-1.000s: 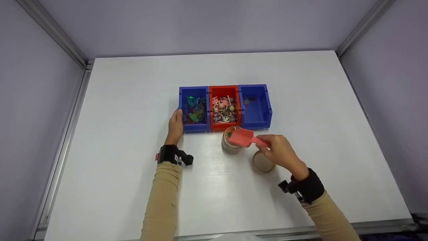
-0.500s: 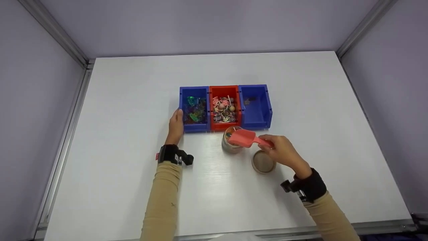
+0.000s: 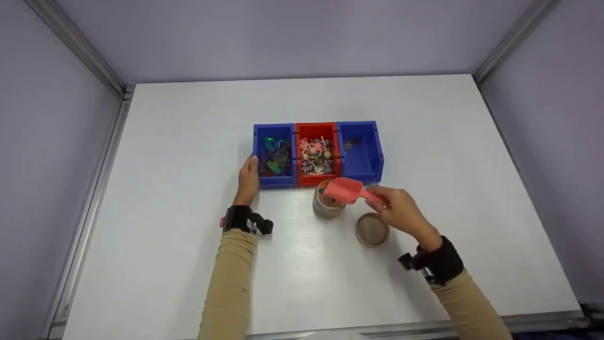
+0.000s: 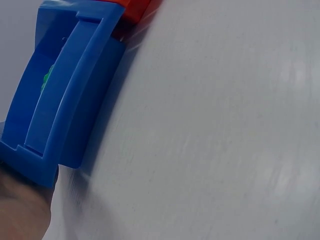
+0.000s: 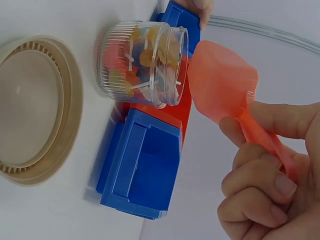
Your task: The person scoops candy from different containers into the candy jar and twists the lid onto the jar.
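My right hand (image 3: 396, 210) grips the handle of a pink scoop (image 3: 344, 190), thumb and fingers wrapped round it. The scoop's blade overlaps the mouth of a ribbed glass jar (image 5: 142, 62) in the head view. Colourful candies and white sticks fill much of the jar. My left hand (image 3: 247, 182) rests against the outer left side of the left blue bin (image 3: 276, 182), with its thumb at the rim; part of this hand is hidden. Green and other coloured translucent pieces (image 3: 274, 166) lie in that bin.
A red bin (image 3: 317, 179) of small lollipops (image 3: 316, 156) joins the left bin to a right blue bin (image 3: 361, 160), which holds a small dark piece (image 3: 349, 144). In front and right of the jar lies a round beige lid (image 3: 372, 229). Walls enclose the white table (image 3: 188, 118).
The scoop has shifted slightly up and to the right over the jar, its blade tilting a little, with my right hand moving along. My left hand stays at the bin's side.
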`<state>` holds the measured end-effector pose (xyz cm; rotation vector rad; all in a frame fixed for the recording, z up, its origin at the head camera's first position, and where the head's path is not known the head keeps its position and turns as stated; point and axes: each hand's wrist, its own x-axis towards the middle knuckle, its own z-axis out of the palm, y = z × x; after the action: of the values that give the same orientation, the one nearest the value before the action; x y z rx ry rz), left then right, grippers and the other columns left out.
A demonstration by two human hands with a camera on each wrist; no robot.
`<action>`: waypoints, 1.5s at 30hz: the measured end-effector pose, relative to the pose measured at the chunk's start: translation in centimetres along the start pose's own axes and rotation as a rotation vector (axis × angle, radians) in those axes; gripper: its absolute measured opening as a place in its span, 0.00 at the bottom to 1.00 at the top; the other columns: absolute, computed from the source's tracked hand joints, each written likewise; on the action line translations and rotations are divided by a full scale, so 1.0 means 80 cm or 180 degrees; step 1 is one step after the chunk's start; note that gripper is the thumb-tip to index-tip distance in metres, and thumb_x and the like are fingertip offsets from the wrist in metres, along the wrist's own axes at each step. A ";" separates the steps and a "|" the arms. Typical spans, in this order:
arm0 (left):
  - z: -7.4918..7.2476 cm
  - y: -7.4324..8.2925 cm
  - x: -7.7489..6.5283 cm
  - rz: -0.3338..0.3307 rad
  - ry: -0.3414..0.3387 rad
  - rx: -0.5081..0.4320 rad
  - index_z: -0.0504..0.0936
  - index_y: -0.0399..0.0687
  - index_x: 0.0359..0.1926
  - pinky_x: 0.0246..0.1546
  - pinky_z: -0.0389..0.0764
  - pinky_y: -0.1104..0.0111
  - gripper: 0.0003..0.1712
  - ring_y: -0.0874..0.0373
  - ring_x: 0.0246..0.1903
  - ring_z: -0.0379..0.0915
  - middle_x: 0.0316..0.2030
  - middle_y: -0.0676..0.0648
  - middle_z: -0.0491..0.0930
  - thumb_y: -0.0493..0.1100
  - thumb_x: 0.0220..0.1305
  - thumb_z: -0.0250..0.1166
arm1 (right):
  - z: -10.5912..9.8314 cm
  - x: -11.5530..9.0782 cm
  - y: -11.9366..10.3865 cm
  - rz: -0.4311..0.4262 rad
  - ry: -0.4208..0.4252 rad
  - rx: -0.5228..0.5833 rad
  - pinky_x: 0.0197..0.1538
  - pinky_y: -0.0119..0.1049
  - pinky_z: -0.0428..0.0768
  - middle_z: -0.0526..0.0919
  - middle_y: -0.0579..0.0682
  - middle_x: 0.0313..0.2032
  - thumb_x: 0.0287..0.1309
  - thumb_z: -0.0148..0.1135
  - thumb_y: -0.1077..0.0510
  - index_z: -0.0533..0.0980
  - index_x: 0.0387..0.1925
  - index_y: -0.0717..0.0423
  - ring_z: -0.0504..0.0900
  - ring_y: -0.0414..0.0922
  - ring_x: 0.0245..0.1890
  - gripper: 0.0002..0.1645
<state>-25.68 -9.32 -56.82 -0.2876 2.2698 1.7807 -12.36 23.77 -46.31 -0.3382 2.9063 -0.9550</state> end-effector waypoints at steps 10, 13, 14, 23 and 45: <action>0.002 0.002 -0.001 0.0045 -0.0042 -0.0023 0.49 0.40 0.75 0.78 0.50 0.58 0.34 0.47 0.77 0.45 0.75 0.39 0.52 0.55 0.78 0.35 | -0.006 0.006 0.008 0.0113 0.0389 -0.0119 0.23 0.28 0.52 0.64 0.46 0.15 0.60 0.63 0.61 0.78 0.48 0.65 0.55 0.36 0.16 0.15; 0.002 0.002 -0.001 0.0051 -0.0022 0.0012 0.50 0.39 0.75 0.78 0.50 0.58 0.34 0.47 0.76 0.46 0.75 0.39 0.53 0.55 0.78 0.35 | -0.005 0.010 0.014 0.0135 0.0512 -0.0101 0.23 0.28 0.53 0.65 0.47 0.15 0.60 0.63 0.61 0.78 0.46 0.65 0.56 0.36 0.16 0.14; 0.002 0.002 -0.001 0.0049 -0.0016 0.0021 0.50 0.39 0.75 0.78 0.50 0.58 0.34 0.47 0.76 0.46 0.75 0.39 0.53 0.55 0.78 0.35 | -0.004 0.012 0.016 0.0137 0.0557 -0.0095 0.24 0.29 0.53 0.65 0.48 0.15 0.60 0.63 0.61 0.78 0.46 0.65 0.56 0.36 0.17 0.14; 0.002 0.001 -0.001 0.0054 0.0003 0.0066 0.51 0.38 0.74 0.78 0.51 0.57 0.34 0.46 0.76 0.46 0.75 0.39 0.53 0.55 0.78 0.35 | 0.012 0.032 0.043 0.0438 0.0836 0.0124 0.25 0.30 0.61 0.74 0.54 0.20 0.63 0.61 0.58 0.77 0.43 0.67 0.63 0.40 0.19 0.14; 0.012 -0.001 -0.005 0.0138 0.0297 -0.0449 0.53 0.36 0.73 0.77 0.52 0.59 0.33 0.47 0.76 0.48 0.74 0.38 0.55 0.53 0.78 0.37 | 0.043 0.072 0.064 0.0533 0.1275 -0.0302 0.26 0.50 0.70 0.78 0.61 0.22 0.63 0.59 0.56 0.76 0.43 0.67 0.74 0.55 0.21 0.16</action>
<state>-25.18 -8.42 -56.98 -0.3568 2.2315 1.9935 -18.51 24.46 -52.07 0.1080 3.2759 -0.9553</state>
